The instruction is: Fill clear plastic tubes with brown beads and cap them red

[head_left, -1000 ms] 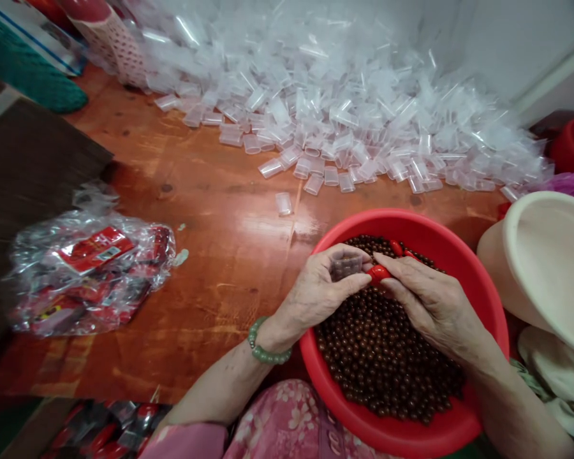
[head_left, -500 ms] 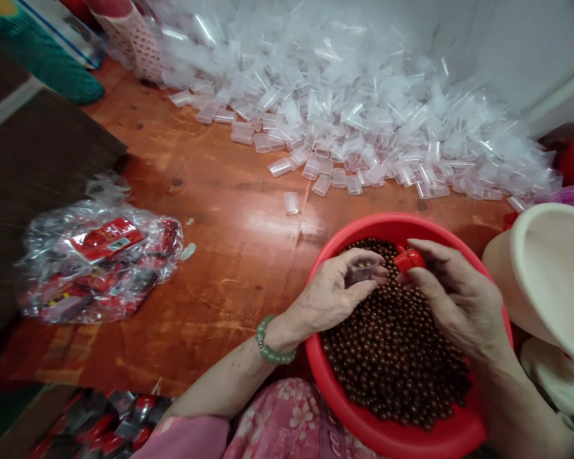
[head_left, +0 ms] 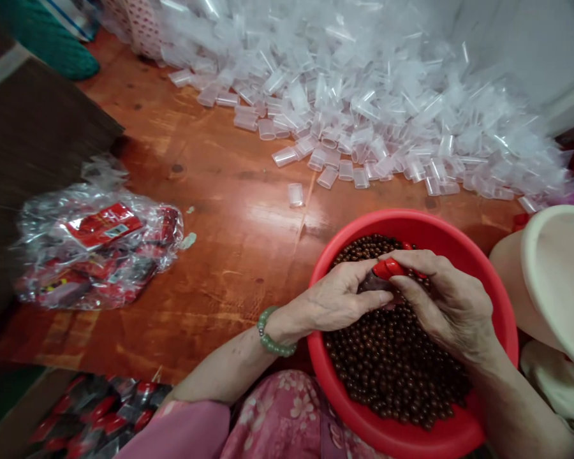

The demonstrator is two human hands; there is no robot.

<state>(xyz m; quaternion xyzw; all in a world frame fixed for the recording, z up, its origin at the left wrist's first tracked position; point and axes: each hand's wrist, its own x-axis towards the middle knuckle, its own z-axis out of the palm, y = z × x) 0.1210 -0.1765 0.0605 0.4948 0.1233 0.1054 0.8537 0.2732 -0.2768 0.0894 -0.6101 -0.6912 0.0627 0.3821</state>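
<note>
Pinching a red cap (head_left: 388, 268) against a clear container (head_left: 371, 282)

Standing here, I'm watching both hands working close together above a red basin (head_left: 406, 217) of brown beads (head_left: 397, 370). The left grip (head_left: 339, 296) is closing around the container, which is looking dark inside; the right grip (head_left: 452, 303) is clasping the cap between thumb and index finger. The cap is lying just to the left of the right palm, its longer side running roughly crosswise between the two hands, and it is touching the container's upper right. The fingers are hiding most of the container, so I'm not making out its long axis, nor whether the cap is sitting fully on it. Left of both grips, on the bench (head_left: 220, 210), one loose container (head_left: 295, 195) is lying nearer the left hand; beyond both, a heap of clear containers (head_left: 344, 102) is sprawling.
</note>
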